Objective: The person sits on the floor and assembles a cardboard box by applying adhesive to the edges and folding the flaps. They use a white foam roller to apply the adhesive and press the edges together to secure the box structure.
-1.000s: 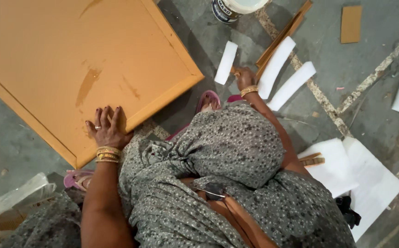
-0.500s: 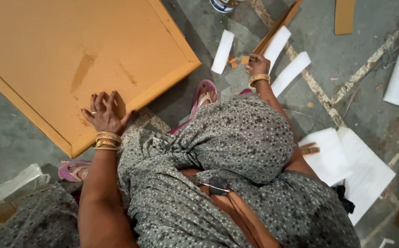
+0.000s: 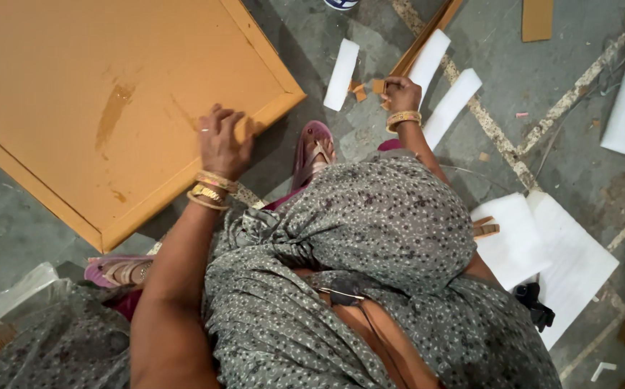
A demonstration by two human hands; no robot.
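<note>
The left hand (image 3: 222, 144) lies flat on the orange board (image 3: 111, 101), palm down, its fingers (image 3: 219, 119) spread wide across the raised border near the board's lower right edge. They press on the surface and grip nothing. Gold bangles (image 3: 208, 191) ring that wrist. The board rests on the grey floor (image 3: 543, 86), one corner pointing toward the foot in a pink sandal (image 3: 312, 151), which stands just beside it.

The right hand (image 3: 401, 95) reaches out ahead to the floor, its fingers curled narrow around the lower end of a thin wooden strip (image 3: 428, 36) that runs up and away to the right. Small brown scraps (image 3: 359, 90) lie just to its left. White foam strips (image 3: 343, 65) lie on either side of the hand, one to the left, two to the right. White sheets (image 3: 543, 252) lie on the floor to the right of the knee.
</note>
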